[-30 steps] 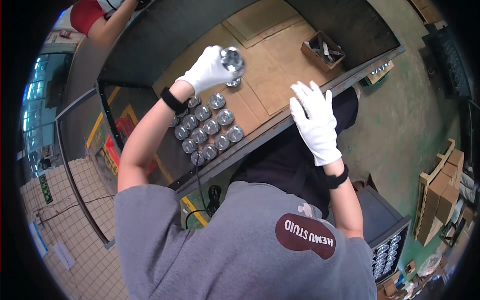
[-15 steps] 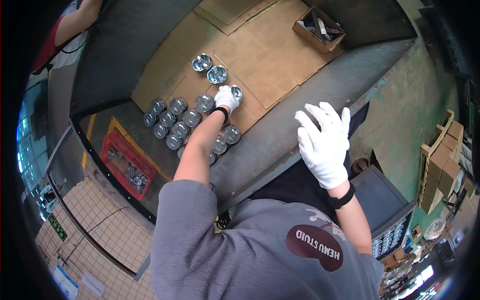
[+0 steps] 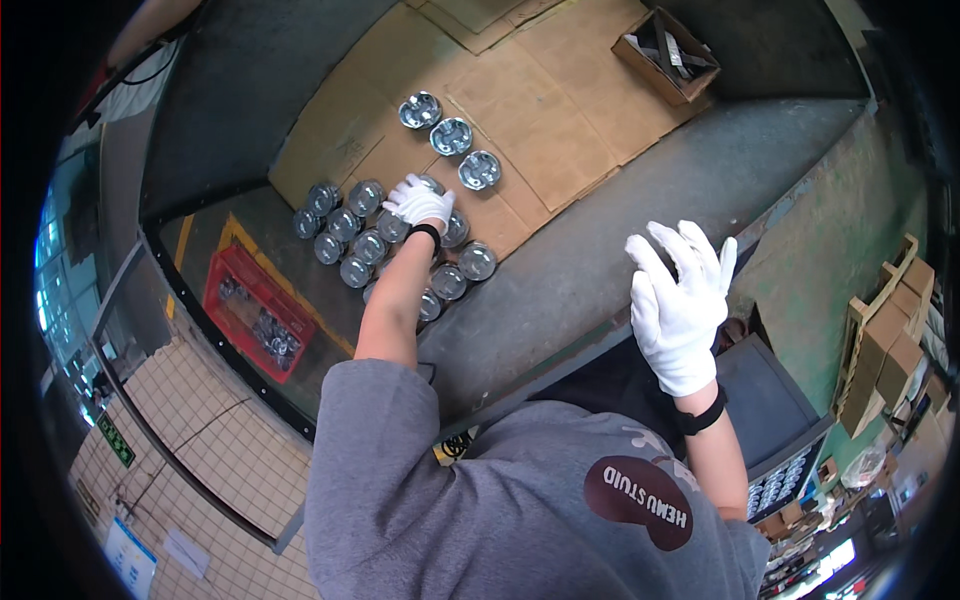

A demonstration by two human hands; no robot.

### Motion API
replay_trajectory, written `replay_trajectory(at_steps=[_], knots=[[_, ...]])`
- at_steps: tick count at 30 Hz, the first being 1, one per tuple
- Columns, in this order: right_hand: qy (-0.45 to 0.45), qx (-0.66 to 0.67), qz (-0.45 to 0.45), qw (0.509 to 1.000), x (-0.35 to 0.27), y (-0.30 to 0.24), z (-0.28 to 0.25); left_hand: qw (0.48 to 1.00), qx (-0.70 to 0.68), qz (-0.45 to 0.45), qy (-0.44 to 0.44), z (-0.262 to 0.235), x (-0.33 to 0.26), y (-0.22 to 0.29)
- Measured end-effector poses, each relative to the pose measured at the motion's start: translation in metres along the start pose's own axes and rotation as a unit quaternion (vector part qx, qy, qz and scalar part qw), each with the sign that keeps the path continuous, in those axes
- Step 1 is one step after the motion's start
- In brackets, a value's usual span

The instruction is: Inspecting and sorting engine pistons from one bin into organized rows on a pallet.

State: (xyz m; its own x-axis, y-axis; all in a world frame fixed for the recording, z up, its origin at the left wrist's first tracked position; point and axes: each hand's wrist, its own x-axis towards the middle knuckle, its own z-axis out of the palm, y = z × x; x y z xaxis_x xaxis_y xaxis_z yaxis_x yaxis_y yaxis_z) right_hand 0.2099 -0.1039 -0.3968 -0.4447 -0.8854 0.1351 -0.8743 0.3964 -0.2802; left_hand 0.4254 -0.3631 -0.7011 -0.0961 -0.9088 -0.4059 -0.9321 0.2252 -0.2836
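Down on the grey table [image 3: 620,250], flat sheets of brown cardboard [image 3: 520,90] cover the far middle part, and shiny round metal cups [image 3: 345,235] stand packed together at the near left end. Each cup is a short silver cylinder with a hollow top that catches the light. About a dozen cups sit in the tight cluster, some hidden under the arm, so the exact count cannot be told. Three more cups [image 3: 450,136] stand in a slanting row on the cardboard, just beyond the cluster and apart from it. The left hand [image 3: 418,202], in a white glove, rests on a cup at the far edge of the cluster, fingers curled down over it; whether it actually clamps the cup cannot be told. The right hand [image 3: 680,300], also in a white glove, is held up in the air above the near table edge with its fingers spread apart and nothing in it. A wide bare strip of table lies free between the two hands, and the cardboard to the right of the three cups is free too. One small cardboard box [image 3: 668,55] with parts sits at the far right. One red crate [image 3: 255,315] stands on the floor below the left end
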Motion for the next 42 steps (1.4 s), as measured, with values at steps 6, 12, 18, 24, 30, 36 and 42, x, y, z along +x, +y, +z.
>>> replay_trajectory(at_steps=[6,12,18,24,30,36,42], knots=[[0.045,0.039,-0.038,0.998,0.005,0.000,-0.001,0.996,0.033,0.036,-0.073,-0.013,0.016,-0.018],[0.118,0.037,-0.068,0.990,-0.004,0.007,0.001,0.942,-0.298,0.151,0.017,-0.102,-0.042,-0.012],[0.121,0.101,-0.060,0.986,-0.013,0.014,-0.016,0.796,-0.386,0.422,0.197,-0.263,-0.204,0.022],[0.075,0.749,0.220,0.620,-0.051,0.019,-0.060,0.649,-0.381,0.585,0.304,-0.330,-0.318,0.047],[0.149,0.764,0.244,0.578,-0.103,0.051,-0.106,0.595,-0.446,0.641,0.192,-0.316,-0.362,0.091],[0.235,0.736,0.292,0.564,-0.124,0.070,-0.118,0.610,-0.528,0.575,-0.137,-0.301,-0.378,0.111],[0.266,0.705,0.296,0.588,-0.129,0.072,-0.121,0.626,-0.476,0.450,-0.423,-0.323,-0.377,0.115]])
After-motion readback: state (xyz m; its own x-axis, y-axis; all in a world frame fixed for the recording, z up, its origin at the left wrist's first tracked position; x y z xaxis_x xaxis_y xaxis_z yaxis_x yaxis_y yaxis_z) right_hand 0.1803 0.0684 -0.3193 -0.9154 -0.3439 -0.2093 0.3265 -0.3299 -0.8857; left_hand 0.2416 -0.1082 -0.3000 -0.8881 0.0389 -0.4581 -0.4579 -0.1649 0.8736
